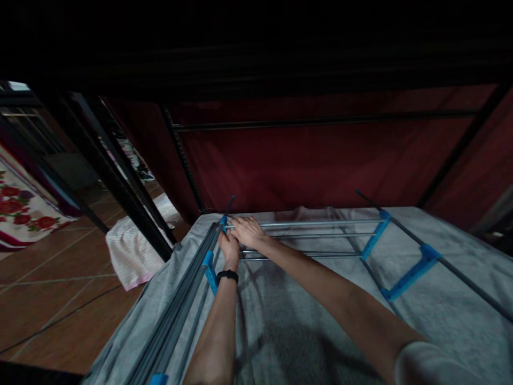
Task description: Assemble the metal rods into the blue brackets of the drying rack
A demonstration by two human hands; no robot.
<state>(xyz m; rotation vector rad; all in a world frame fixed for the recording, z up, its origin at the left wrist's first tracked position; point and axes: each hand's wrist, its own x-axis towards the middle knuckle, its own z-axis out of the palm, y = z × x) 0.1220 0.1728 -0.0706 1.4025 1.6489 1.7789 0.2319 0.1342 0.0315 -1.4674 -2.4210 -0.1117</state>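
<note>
A folding drying rack of metal tubes [316, 224] and blue plastic connectors [430, 255] lies on the grey bed cover. My left hand [229, 247], with a black band at the wrist, is closed at the rack's far left corner, just below a small blue connector [223, 220]. Its fingertips are partly hidden, but they appear to grip the rack's frame there. My right hand [247, 231] reaches across from the right and wraps over the left end of the crosswise metal tubes. Both hands nearly touch. Beside my left wrist is another blue connector [208, 262].
Several grey tubes [180, 299] run bundled along the left side. Dark red cloth [304, 166] hangs behind, crossed by a black bar [320, 122]. A black bed post [108, 176] stands at left. Beyond it a striped cloth [134, 251] lies above the tiled floor [60, 310].
</note>
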